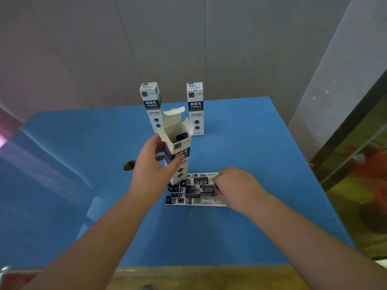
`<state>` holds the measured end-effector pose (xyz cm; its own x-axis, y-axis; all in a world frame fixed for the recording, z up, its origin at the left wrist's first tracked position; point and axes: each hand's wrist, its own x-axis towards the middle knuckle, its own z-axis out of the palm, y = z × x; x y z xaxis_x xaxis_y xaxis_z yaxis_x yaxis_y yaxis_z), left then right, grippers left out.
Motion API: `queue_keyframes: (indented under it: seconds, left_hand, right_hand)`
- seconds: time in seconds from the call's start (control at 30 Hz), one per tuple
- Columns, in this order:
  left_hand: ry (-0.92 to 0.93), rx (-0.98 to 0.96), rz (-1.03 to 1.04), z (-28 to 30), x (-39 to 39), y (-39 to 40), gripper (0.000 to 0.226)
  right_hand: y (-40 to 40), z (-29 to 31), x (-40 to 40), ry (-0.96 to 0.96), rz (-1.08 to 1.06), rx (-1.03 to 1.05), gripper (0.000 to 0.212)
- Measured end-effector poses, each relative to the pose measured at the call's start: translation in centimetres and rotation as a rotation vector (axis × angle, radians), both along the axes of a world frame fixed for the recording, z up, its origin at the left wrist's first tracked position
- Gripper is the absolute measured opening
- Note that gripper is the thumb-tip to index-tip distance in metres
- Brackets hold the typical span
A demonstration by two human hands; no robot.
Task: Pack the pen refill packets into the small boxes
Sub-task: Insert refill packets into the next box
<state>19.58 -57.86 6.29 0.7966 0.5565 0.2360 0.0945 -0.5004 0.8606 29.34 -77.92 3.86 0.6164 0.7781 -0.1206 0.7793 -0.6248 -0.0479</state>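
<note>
1. A flat blue table top [240, 227] fills most of the view, with a pale panelled wall [188, 38] behind its far edge and a strip of bare wood [188, 277] along its near edge.
2. The person's left hand [156, 164] reaches in from the near left; its thumb lies across the printed front of a tall white-and-black cardboard box [178, 155] and the fingers wrap round the box's left side, grasping it at mid-height.
3. That held box stands about upright at the table's centre with its top flaps [174, 118] folded open; something dark shows inside the opening, too small to identify. Its base is at the far-left edge of the packets; whether it rests on the table or on them I cannot tell.
4. The right hand [234, 185] comes in from the near right, knuckles up, fingers curled onto the right end of the packets; it seems to pinch one, though the fingertips are hidden.
5. A small overlapping pile of flat white-and-black printed pen refill packets [194, 191] lies on the table, near of the held box and between the two hands.
6. Two more tall white-and-black boxes stand upright and closed near the far edge: one far left [151, 105], partly behind the open flaps, and one far right [195, 107], apart from it.
7. A small round hole [129, 164] sits in the table top, just left of the left hand.
</note>
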Motion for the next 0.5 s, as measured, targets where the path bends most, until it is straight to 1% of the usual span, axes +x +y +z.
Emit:
queue_keyframes:
  seconds: [0.1,0.37,0.5]
  left_hand:
    - [0.003,-0.001,0.0,-0.16,-0.47,0.0,0.054]
    - [-0.017,0.009,0.002,0.07,-0.33,-0.01,0.063]
    - [-0.005,0.013,0.002,-0.11,-0.33,0.03,0.061]
  right_hand:
    - [0.14,-0.17,-0.13,-0.017,-0.002,-0.012,0.012]
    - [-0.18,-0.32,-0.25,0.005,0.037,-0.08,0.017]
    - [-0.12,-0.36,-0.58,-0.053,0.055,-0.097,0.019]
